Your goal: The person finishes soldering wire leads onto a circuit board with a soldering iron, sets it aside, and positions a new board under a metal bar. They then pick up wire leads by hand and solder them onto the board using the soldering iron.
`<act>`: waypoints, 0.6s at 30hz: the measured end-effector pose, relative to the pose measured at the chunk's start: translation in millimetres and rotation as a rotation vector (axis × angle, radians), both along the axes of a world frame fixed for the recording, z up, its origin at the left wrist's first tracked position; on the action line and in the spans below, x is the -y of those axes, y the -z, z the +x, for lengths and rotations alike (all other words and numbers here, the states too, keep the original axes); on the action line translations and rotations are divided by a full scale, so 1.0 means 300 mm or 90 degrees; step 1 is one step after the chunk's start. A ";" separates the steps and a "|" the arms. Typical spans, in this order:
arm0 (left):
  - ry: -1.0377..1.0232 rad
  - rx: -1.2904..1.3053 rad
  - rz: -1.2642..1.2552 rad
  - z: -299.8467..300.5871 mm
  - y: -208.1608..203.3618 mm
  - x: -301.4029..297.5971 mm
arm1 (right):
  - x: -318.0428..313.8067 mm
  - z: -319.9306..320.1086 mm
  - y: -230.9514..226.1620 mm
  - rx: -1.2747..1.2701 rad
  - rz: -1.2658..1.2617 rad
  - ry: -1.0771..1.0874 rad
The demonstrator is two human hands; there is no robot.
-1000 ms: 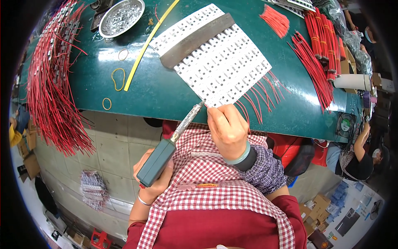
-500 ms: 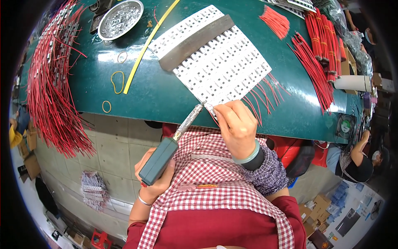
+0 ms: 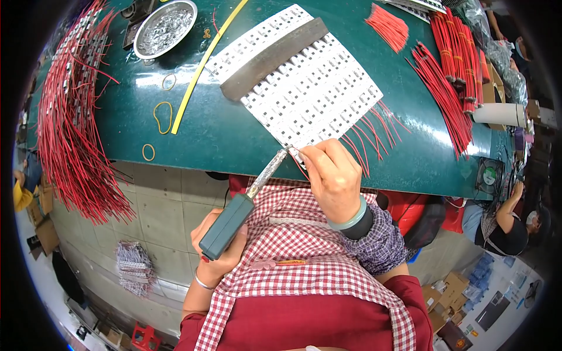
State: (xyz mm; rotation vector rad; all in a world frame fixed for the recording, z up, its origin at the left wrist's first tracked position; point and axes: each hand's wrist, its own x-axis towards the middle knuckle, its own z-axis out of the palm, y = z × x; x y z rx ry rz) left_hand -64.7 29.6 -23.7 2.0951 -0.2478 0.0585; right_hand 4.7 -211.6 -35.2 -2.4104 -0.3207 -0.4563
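My left hand is closed round the dark green handle of a soldering iron. The iron's silvery barrel points up and right, and its tip meets the near corner of a white circuit board panel dotted with small black parts. At that same corner my right hand pinches a thin red wire, mostly hidden by the fingers. More red wires stick out from the panel's right edge. A dark flat metal bar lies across the panel's upper part.
At the left, a big bundle of red-wired strips hangs over the edge of the green table. A metal bowl of silvery scraps, a yellow strip and rubber bands lie nearby. Red wire bundles lie right; another person sits beyond.
The view has shifted slightly, so the table things sit a little further left and up. Both hands keep their hold, with the iron tip still at the panel's near corner.
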 end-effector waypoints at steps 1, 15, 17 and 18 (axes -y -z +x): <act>0.001 0.000 0.001 -0.001 0.004 -0.004 | 0.000 0.002 0.000 0.000 0.001 0.001; 0.121 0.231 0.392 -0.056 0.090 -0.083 | 0.084 0.056 -0.128 -0.013 0.009 -0.032; 0.102 0.212 0.374 -0.060 0.106 -0.070 | 0.186 0.142 -0.161 -0.017 -0.063 -0.025; -0.008 0.075 0.104 -0.047 0.110 -0.043 | 0.240 0.209 -0.169 0.019 -0.094 -0.003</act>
